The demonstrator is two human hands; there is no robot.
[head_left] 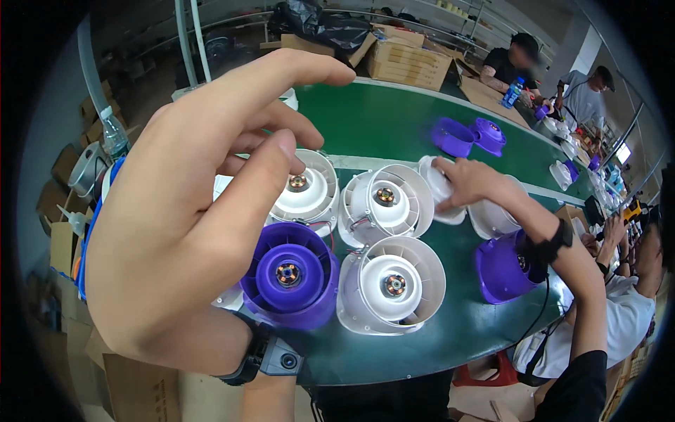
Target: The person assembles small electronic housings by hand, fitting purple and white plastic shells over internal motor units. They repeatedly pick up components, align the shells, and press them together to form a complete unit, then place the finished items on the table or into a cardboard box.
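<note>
Green bench [394, 119], left hand [190, 211] spread empty, hiding fan housings [292, 274], right hand on white housing [437, 184]

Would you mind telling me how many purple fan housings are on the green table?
4: one purple housing under the left hand, one on its side by a co-worker's forearm, and two at the far edge. The hand may hide others.

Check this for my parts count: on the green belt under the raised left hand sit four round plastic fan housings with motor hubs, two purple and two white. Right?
Not quite. The head view shows four round plastic fan housings on the green belt, but only one is purple; three are white. The raised left hand is open, holding nothing.
</note>
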